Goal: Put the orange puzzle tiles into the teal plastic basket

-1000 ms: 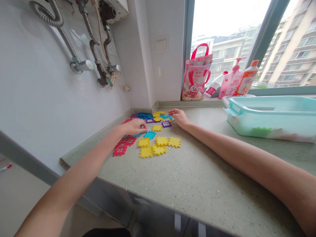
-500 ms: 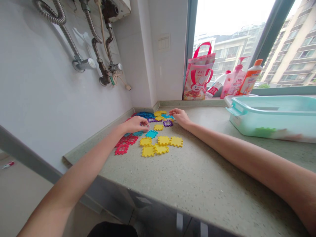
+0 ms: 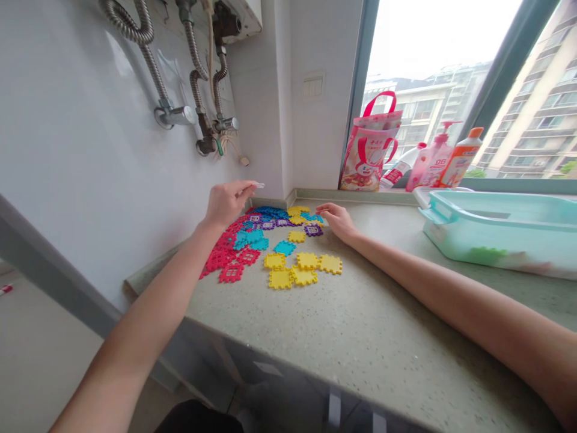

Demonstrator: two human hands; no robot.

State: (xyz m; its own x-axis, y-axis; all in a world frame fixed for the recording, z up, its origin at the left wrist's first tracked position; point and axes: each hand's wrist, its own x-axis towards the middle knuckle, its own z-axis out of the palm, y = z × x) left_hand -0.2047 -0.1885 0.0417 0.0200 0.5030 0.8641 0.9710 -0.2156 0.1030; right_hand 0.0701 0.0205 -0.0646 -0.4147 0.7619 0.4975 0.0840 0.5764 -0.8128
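Note:
My left hand (image 3: 228, 202) is raised above the pile, fingers pinched on a small white plastic piece (image 3: 258, 186) seen nearly edge-on. Below it lie red interlocking tiles (image 3: 231, 273), turquoise tiles (image 3: 249, 239), and dark blue tiles (image 3: 270, 213) heaped in the corner. Purple tiles with white window inserts (image 3: 312, 230) sit between the blue pile and my right hand (image 3: 337, 220). That hand rests low on the counter with loosely bent fingers, its fingertips beside a small blue tile (image 3: 312, 217) and yellow tiles. Several more yellow tiles (image 3: 308, 260) lie nearer me.
A pale turquoise tub (image 3: 500, 240) with coloured pieces inside stands on the counter (image 3: 360, 325) at right. On the window ledge are a pink bag (image 3: 372, 156) and several bottles (image 3: 433, 162). Metal hoses and valves (image 3: 175, 115) hang on the left wall.
My left hand has lifted up and left from the tiles, carrying the white piece. The right hand stays beside the blue and yellow tiles. The view has shifted slightly.

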